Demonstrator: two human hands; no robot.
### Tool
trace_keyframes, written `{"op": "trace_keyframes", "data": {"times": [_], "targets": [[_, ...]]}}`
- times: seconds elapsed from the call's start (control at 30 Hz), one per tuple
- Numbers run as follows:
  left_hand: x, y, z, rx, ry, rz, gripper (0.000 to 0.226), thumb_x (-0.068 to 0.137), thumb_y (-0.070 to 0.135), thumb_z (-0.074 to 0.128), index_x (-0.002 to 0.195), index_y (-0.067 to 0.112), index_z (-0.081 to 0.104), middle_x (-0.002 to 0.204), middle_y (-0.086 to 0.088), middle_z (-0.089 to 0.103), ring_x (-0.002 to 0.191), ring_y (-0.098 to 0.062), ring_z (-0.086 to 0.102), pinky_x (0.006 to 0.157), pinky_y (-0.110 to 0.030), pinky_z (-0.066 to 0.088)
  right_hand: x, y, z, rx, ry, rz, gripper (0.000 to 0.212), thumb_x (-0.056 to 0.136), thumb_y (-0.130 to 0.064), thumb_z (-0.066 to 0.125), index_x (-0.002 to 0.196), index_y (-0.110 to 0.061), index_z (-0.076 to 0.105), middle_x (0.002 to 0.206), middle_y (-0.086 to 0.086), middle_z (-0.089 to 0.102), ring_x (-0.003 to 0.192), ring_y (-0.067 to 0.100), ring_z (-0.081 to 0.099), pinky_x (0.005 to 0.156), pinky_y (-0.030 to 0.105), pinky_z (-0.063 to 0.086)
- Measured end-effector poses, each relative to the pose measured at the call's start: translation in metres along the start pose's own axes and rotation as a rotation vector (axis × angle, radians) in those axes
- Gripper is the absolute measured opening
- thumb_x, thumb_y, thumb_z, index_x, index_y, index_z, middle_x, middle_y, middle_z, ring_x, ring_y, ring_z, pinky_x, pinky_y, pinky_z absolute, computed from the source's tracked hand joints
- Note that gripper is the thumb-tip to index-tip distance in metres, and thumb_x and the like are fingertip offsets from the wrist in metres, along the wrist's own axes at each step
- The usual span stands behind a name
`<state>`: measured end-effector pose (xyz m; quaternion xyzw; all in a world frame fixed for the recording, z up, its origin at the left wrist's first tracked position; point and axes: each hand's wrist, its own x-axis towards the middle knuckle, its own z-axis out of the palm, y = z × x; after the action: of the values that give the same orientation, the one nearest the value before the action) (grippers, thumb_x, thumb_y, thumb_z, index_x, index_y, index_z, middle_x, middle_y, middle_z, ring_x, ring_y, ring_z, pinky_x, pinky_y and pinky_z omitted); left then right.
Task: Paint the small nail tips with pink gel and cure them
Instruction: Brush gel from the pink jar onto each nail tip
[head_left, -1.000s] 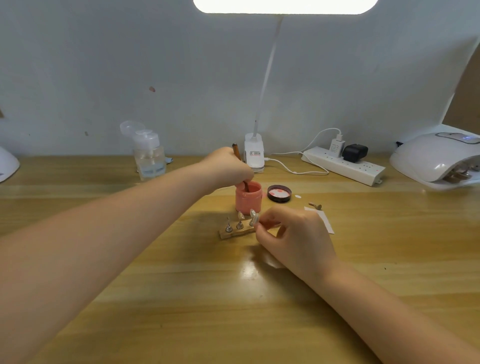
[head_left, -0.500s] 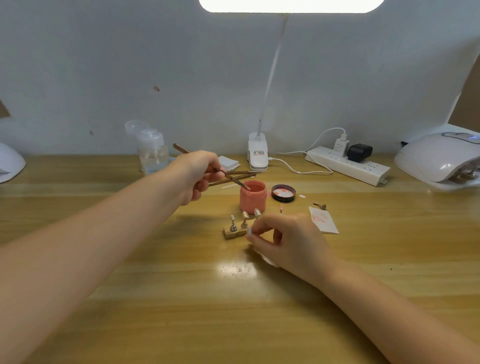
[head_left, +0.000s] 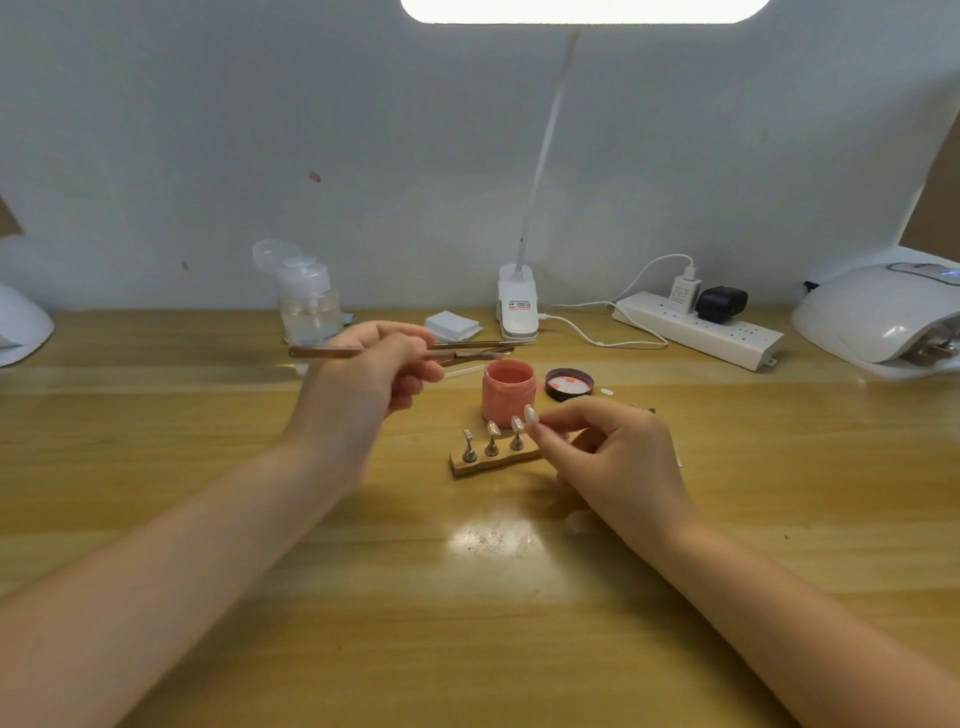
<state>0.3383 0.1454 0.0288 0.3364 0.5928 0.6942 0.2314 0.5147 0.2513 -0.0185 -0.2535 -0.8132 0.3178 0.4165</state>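
Observation:
An open pink gel jar (head_left: 507, 391) stands mid-table, its dark lid (head_left: 569, 384) lying to the right. In front of it a small wooden holder (head_left: 488, 462) carries three metal pegs, two of them topped with pale nail tips (head_left: 493, 429). My right hand (head_left: 610, 457) pinches a fourth peg with a nail tip (head_left: 530, 414) at the holder's right end. My left hand (head_left: 363, 387) grips a thin brown brush (head_left: 322, 353) held level, its bristle end near the jar's left rim.
Along the wall stand a clear pump bottle (head_left: 306, 301), white pads (head_left: 451, 326), a clip lamp base (head_left: 517, 304), a power strip (head_left: 696, 328) and a white curing lamp (head_left: 883, 312) at far right. Tweezers (head_left: 483, 345) lie behind the jar. A white object (head_left: 21, 327) sits far left.
My left hand lifted the brush out of the jar and swung it left until it lies level. My right hand stayed at the holder with the peg pinched.

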Motion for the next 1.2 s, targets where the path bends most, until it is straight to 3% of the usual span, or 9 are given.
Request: {"op": "trace_keyframes", "data": {"times": [0.1, 0.27, 0.4, 0.53, 0.63, 0.87, 1.0, 1.1, 1.2], "targets": [[-0.03, -0.009, 0.005, 0.194, -0.075, 0.327, 0.014, 0.088, 0.011, 0.058, 0.09, 0.02, 0.069, 0.074, 0.003, 0.07, 0.069, -0.007, 0.065, 0.06, -0.017, 0.05, 0.0, 0.0, 0.0, 0.041, 0.033, 0.014, 0.005, 0.081, -0.021, 0.075, 0.086, -0.019, 0.074, 0.073, -0.01, 0.07, 0.055, 0.011, 0.064, 0.06, 0.036, 0.055], [-0.052, -0.02, 0.007, 0.454, -0.148, 0.591, 0.015, 0.086, 0.021, 0.06, 0.099, 0.019, 0.068, 0.083, 0.009, 0.07, 0.082, -0.008, 0.067, 0.068, -0.016, 0.051, -0.001, 0.001, -0.001, 0.067, 0.042, 0.002, 0.007, 0.082, -0.018, 0.073, 0.087, -0.022, 0.071, 0.075, -0.01, 0.068, 0.052, 0.005, 0.063, 0.054, 0.026, 0.054], [-0.053, -0.02, 0.008, 0.46, -0.157, 0.645, 0.023, 0.087, 0.029, 0.055, 0.101, 0.018, 0.068, 0.087, 0.008, 0.07, 0.084, -0.007, 0.067, 0.072, -0.018, 0.052, -0.001, 0.001, -0.001, 0.062, 0.049, -0.007, 0.012, 0.082, -0.016, 0.073, 0.086, -0.027, 0.069, 0.074, -0.01, 0.068, 0.053, 0.005, 0.063, 0.055, 0.022, 0.053], [-0.053, -0.023, 0.008, 0.507, -0.172, 0.638, 0.016, 0.087, 0.018, 0.06, 0.1, 0.017, 0.07, 0.086, 0.009, 0.069, 0.083, -0.005, 0.065, 0.07, -0.015, 0.049, 0.0, 0.003, 0.0, 0.048, 0.064, -0.007, 0.009, 0.082, -0.014, 0.073, 0.086, -0.022, 0.07, 0.074, -0.007, 0.069, 0.053, 0.006, 0.063, 0.055, 0.022, 0.053], [-0.054, -0.023, 0.006, 0.472, -0.193, 0.614, 0.02, 0.086, 0.027, 0.056, 0.095, 0.017, 0.07, 0.081, 0.011, 0.067, 0.079, -0.005, 0.062, 0.069, -0.011, 0.043, 0.001, 0.004, 0.0, 0.038, 0.066, -0.008, 0.007, 0.082, -0.015, 0.073, 0.088, -0.019, 0.071, 0.076, -0.006, 0.068, 0.053, 0.006, 0.063, 0.055, 0.021, 0.052], [-0.055, -0.024, 0.008, 0.457, -0.173, 0.593, 0.016, 0.088, 0.022, 0.06, 0.1, 0.018, 0.07, 0.085, 0.008, 0.07, 0.084, -0.009, 0.065, 0.072, -0.02, 0.049, 0.0, 0.003, 0.0, 0.022, 0.071, -0.033, 0.008, 0.082, -0.015, 0.073, 0.089, -0.018, 0.071, 0.076, -0.006, 0.068, 0.053, 0.006, 0.063, 0.055, 0.021, 0.053], [-0.057, -0.024, 0.007, 0.441, -0.184, 0.602, 0.025, 0.085, 0.033, 0.051, 0.09, 0.017, 0.069, 0.078, 0.008, 0.067, 0.077, -0.013, 0.063, 0.067, -0.027, 0.049, 0.0, 0.003, 0.0, 0.018, 0.079, -0.03, 0.007, 0.082, -0.015, 0.073, 0.089, -0.016, 0.072, 0.075, -0.006, 0.068, 0.052, 0.006, 0.063, 0.055, 0.025, 0.053], [-0.057, -0.023, 0.008, 0.44, -0.134, 0.604, 0.027, 0.086, 0.037, 0.05, 0.098, 0.02, 0.068, 0.083, 0.007, 0.069, 0.083, -0.016, 0.064, 0.072, -0.038, 0.052, -0.001, 0.002, 0.0, 0.022, 0.066, -0.027, 0.008, 0.082, -0.016, 0.073, 0.09, -0.015, 0.072, 0.074, -0.004, 0.069, 0.053, 0.006, 0.063, 0.056, 0.027, 0.054], [-0.056, -0.023, 0.009, 0.469, -0.151, 0.583, 0.03, 0.085, 0.037, 0.051, 0.099, 0.019, 0.07, 0.086, 0.008, 0.069, 0.085, -0.013, 0.063, 0.074, -0.037, 0.051, -0.001, 0.002, 0.0, 0.018, 0.059, -0.029, 0.009, 0.082, -0.015, 0.073, 0.09, -0.016, 0.072, 0.074, -0.005, 0.069, 0.053, 0.005, 0.063, 0.056, 0.026, 0.054]]}}
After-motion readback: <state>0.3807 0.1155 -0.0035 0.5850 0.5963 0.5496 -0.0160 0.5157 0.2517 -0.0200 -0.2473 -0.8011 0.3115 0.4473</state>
